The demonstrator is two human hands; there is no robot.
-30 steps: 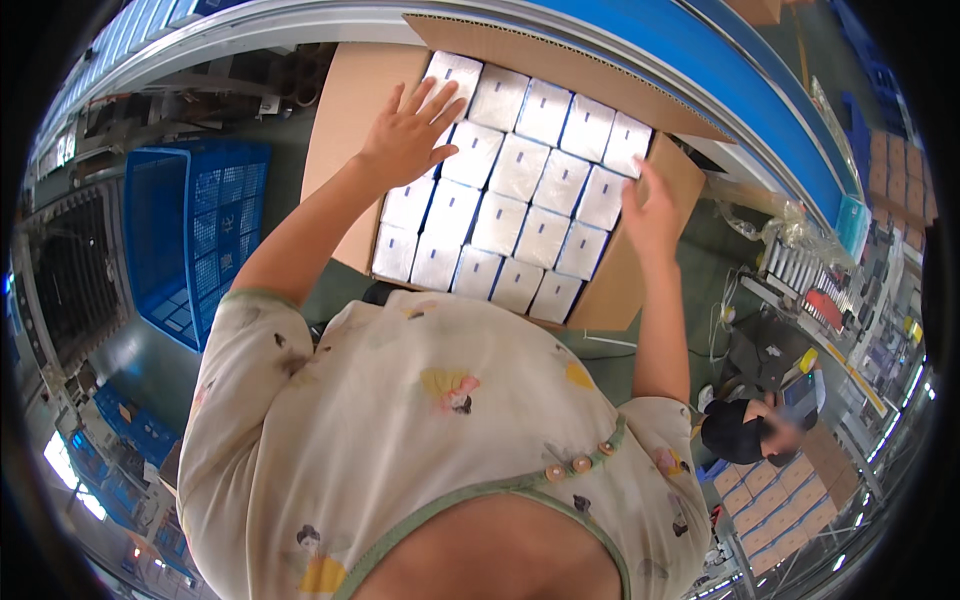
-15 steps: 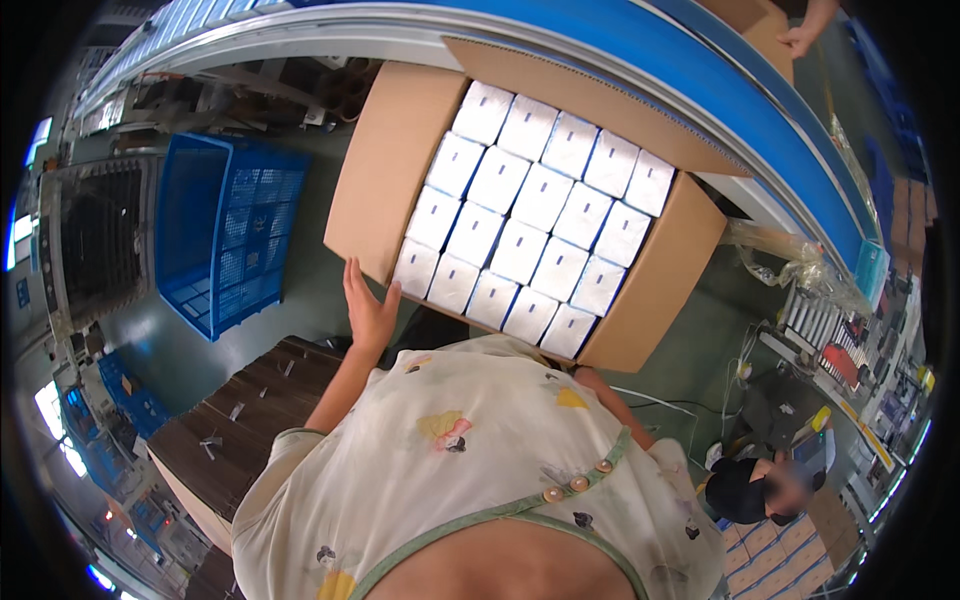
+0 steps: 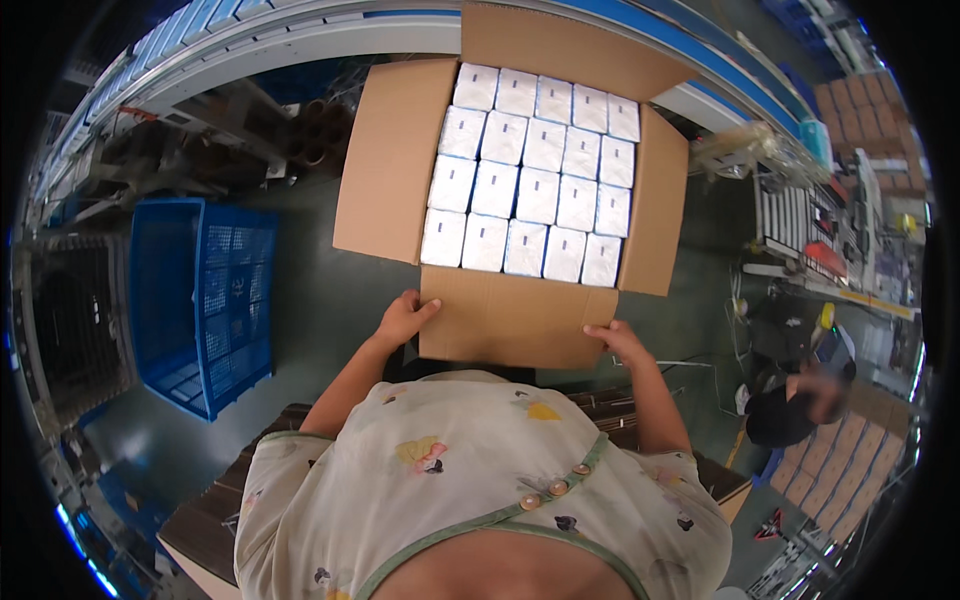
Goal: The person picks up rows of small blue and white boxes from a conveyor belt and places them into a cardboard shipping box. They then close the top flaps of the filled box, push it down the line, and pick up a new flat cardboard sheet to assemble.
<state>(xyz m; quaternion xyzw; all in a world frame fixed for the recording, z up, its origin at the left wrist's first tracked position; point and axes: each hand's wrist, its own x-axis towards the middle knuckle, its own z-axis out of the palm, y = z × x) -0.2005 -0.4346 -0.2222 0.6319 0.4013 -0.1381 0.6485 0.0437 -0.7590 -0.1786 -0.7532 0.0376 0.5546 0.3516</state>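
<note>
An open cardboard carton (image 3: 655, 200) stands in front of me, its flaps folded outward. Inside, white plastic-wrapped packs (image 3: 540, 195) with blue edges stand in tight rows. The near flap (image 3: 515, 320) tilts out toward my body. My left hand (image 3: 407, 318) grips this flap at its left edge, thumb on top and the other fingers partly hidden. On the opposite edge, my right hand (image 3: 622, 342) holds the same flap with its thumb over the cardboard.
Beyond the carton runs a conveyor (image 3: 400, 35) with a pale metal side rail. A blue plastic crate (image 3: 235, 310) stands on the floor at left. Brown stacked cardboard (image 3: 270, 455) is close by my body. At right, a person (image 3: 800, 405) works beside stacked cartons (image 3: 840, 465).
My left hand has shifted from beside the left flap to the near flap. My right hand has come into view on that flap, which now shows spread outward. The view has turned.
</note>
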